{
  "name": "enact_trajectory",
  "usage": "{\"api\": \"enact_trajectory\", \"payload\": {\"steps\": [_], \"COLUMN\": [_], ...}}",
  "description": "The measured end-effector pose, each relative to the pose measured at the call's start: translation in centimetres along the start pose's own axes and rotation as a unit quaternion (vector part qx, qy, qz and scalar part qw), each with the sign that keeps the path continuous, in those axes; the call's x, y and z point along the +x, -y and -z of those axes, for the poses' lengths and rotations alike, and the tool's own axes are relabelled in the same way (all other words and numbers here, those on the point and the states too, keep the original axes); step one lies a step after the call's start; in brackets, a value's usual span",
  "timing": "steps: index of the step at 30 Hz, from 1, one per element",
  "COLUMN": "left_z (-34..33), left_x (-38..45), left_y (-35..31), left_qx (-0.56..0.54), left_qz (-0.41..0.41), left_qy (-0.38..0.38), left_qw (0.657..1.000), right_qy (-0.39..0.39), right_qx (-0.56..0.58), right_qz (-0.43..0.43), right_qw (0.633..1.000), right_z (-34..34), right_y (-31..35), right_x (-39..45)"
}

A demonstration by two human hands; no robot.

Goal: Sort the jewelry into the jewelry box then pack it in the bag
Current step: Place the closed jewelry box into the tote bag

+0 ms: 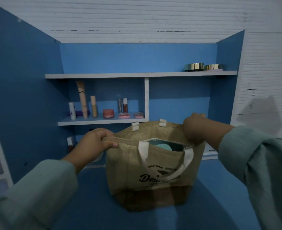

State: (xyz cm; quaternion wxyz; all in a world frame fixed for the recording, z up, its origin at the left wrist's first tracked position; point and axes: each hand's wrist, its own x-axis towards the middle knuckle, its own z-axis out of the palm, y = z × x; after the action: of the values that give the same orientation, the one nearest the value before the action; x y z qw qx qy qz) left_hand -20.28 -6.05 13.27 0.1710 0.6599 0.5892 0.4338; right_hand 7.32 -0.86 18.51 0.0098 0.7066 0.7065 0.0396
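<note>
Bag [153, 176] of coarse tan weave, rim pinched by left hand [95, 143] and right hand [195, 130].

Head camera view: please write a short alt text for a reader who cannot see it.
Two hands hold open a tan bag on a blue desk: left hand grips one rim end, right hand the other. A teal item shows inside; cosmetics stand on a shelf behind.

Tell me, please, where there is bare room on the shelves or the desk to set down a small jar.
The compartment right of the white divider looks bare. The top shelf is bare left of the gold tins. The lower left shelf is crowded with cosmetics. The bag fills mid-desk.
</note>
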Motion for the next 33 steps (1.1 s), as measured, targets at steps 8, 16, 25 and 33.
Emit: {"api": "enact_trajectory", "payload": {"steps": [8, 16, 25, 33], "left_z": [0.9, 1.9, 1.5, -2.3], "left_x": [-0.7, -1.7, -1.0, 0.8], "left_y": [1.6, 3.5, 3.4, -2.2], "left_qx": [0.031, -0.013, 0.021, 0.328], "left_qz": [-0.051, -0.075, -0.044, -0.04], "left_qy": [0.032, 0.123, 0.116, 0.027], "left_qw": [0.998, 0.989, 0.992, 0.943], "right_qy": [0.175, 0.261, 0.235, -0.011], "right_qx": [0.028, -0.204, -0.049, -0.017], "right_qz": [0.234, 0.281, 0.275, 0.206], "right_qw": [0.956, 0.901, 0.931, 0.978], "right_z": [-1.1, -3.7, -4.4, -1.3], "right_y": [7.2, 10.0, 7.2, -0.4], "right_x": [-0.6, 0.4, 1.8, 1.4]}}
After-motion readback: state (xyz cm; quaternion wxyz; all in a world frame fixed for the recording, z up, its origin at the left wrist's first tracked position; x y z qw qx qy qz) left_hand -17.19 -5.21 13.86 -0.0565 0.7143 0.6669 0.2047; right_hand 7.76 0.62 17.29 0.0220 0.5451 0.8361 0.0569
